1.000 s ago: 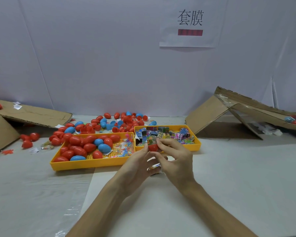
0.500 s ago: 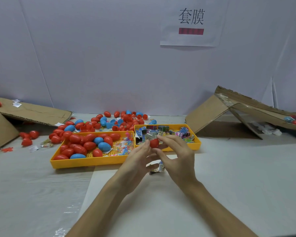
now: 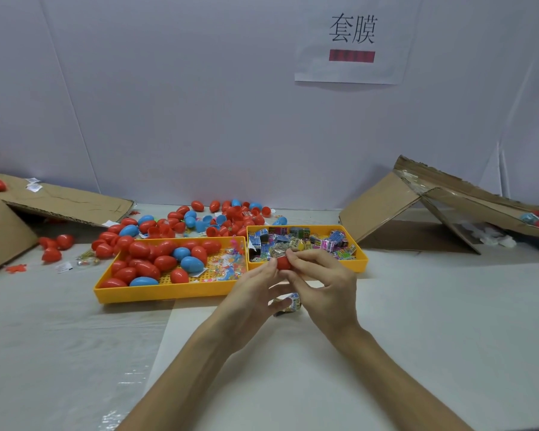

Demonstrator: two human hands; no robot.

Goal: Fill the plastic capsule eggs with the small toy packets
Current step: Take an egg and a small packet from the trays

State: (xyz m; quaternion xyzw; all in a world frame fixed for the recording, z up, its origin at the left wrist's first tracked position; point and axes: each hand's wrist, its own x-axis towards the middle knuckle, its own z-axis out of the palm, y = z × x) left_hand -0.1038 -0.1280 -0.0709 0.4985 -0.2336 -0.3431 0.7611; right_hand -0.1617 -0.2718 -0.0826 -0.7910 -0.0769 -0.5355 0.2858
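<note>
Two bare forearms reach in from the bottom edge, and the hands meet above a pale table [image 3: 433,337]. The left hand [image 3: 252,293] and the right hand [image 3: 321,290] both pinch one red capsule egg [image 3: 283,263] between thumbs and fingertips, raised just in front of the near wall of the right yellow tray [image 3: 360,263].

Only a small, smooth, glossy red curve of the egg shows. Fingers cover the rest, so it is unclear whether this is a single half or a closed shell. Lower down, between the two palms, sits a small printed toy packet [image 3: 290,303] with blue and yellow markings; it is partly hidden, and whether a finger holds it or it lies on the table cannot be told.

The right tray is heaped with many small toy packets [image 3: 308,241] in mixed colours, their print too small to read. Just beside it on the left, a left yellow tray [image 3: 168,293] holds red and blue eggs [image 3: 165,262] and a patch of colourful small pieces. Behind both trays lies a loose pile of eggs [image 3: 231,213] and open halves.

Flattened cardboard [image 3: 66,203] slopes at far left, cut off by the edge. A folded cardboard box [image 3: 377,206] stands at far right, also cut off. On the white wall hangs a paper sign [image 3: 352,70].
</note>
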